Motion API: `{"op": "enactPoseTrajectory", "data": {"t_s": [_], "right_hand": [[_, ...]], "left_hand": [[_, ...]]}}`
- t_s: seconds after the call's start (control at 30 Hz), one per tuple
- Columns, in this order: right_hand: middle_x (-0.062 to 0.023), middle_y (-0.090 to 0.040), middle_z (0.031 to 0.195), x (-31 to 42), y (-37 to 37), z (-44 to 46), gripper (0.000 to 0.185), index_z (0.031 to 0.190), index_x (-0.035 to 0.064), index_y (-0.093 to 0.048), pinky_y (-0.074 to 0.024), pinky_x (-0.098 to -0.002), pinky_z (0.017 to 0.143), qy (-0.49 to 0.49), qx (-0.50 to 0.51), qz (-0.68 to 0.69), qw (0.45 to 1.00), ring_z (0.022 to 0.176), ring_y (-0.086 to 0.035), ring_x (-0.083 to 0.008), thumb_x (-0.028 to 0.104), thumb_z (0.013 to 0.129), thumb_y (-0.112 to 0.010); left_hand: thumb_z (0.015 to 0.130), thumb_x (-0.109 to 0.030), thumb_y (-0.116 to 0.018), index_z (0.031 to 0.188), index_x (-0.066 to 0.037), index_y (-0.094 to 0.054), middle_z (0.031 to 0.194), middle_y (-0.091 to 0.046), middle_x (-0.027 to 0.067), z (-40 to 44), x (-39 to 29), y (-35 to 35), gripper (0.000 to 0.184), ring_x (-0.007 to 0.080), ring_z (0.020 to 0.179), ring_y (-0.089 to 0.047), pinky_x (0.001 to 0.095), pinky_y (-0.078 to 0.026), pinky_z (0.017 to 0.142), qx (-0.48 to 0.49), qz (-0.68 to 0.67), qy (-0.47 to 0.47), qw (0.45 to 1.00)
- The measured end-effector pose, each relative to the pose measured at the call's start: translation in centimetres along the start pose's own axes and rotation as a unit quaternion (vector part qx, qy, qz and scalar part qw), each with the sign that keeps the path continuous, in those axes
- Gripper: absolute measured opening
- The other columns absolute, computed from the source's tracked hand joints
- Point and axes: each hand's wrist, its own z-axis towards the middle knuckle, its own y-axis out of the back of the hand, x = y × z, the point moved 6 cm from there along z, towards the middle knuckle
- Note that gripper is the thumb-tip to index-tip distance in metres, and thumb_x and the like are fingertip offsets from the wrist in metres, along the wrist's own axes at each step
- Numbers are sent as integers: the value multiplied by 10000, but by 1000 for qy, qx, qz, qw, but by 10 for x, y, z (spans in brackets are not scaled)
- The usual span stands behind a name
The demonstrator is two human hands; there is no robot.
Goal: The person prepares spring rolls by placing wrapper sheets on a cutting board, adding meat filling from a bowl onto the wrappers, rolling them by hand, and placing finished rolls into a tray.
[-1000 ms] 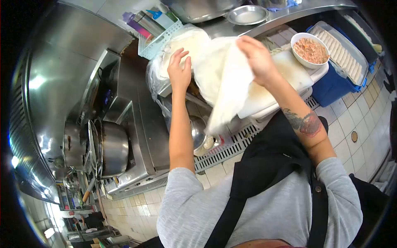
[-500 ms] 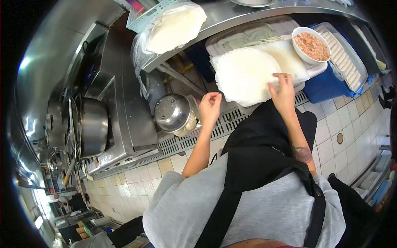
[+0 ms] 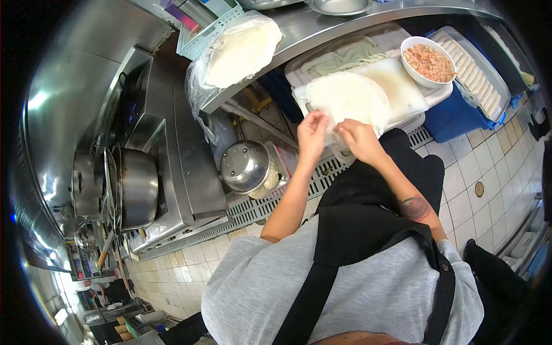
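Observation:
A stack of thin round pastry wrappers [image 3: 353,98] lies on a white cutting board [image 3: 399,86] in front of me. At its near left edge, my left hand [image 3: 313,137] pinches the rim of a wrapper between thumb and fingers. Close beside it, my right hand [image 3: 362,141] is closed with curled fingers at the same near edge, a thin bit of sheet showing between the two hands. Behind the board to the right stands a white bowl [image 3: 409,70] of orange-pink minced filling [image 3: 430,62].
Rows of white rolls [image 3: 468,72] fill a tub on a blue box [image 3: 445,118] at right. More wrappers [image 3: 244,49] in plastic sit on the steel shelf [image 3: 299,31]. A metal bowl [image 3: 244,165] stands low at left, near the stove [image 3: 184,167] and a large pot [image 3: 138,187].
My left hand has moved right to the stack's near edge. My right hand has moved left and down from the stack's right side, closing its fingers. The view has shifted slightly.

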Motion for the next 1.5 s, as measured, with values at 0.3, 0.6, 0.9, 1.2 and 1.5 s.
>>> {"op": "enactPoseTrajectory", "data": {"t_s": [0.3,0.6,0.9,1.2,1.5], "right_hand": [[-245,-705,915,-24,16,14,371,1163,-14,-657,-536,-373,770,-66,-161,84,981,830,-709,-316,222,878,-633],[-176,-708,831,-59,9,26,230,1046,-24,-700,-522,-335,716,-93,-187,179,961,747,-675,-212,97,878,-600],[-79,-634,929,-127,124,-6,217,1001,-6,-616,-530,-340,735,-96,-395,450,795,833,-620,-183,103,956,-433],[-65,-670,858,-160,211,-67,240,942,-9,-631,-511,-293,662,-47,-564,360,742,738,-631,-146,113,985,-429],[34,-549,711,-143,276,-125,215,873,31,-607,-377,-239,552,-55,-635,141,757,620,-464,-46,161,985,-477]], "left_hand": [[999,-39,-453,1489,-47,-366,1452,-479,146,-15,21,-43,498,212,1319,-473,315,-454,1017,135,-73,31,988],[785,-219,-740,1252,-78,-596,1445,-439,157,1,-12,-17,508,394,1275,-400,518,-361,1033,-31,502,-159,850],[759,-252,-775,1130,-11,-658,1376,-514,132,15,7,-15,459,351,1264,-423,519,-354,1001,5,545,-109,832],[692,-106,-788,1034,33,-673,1180,-640,151,29,-10,-14,387,326,1111,-587,423,-437,964,-39,435,-215,874],[746,-130,-853,773,-18,-671,793,-695,63,54,-123,23,215,127,721,-622,289,-511,708,-146,265,-268,915]]}}
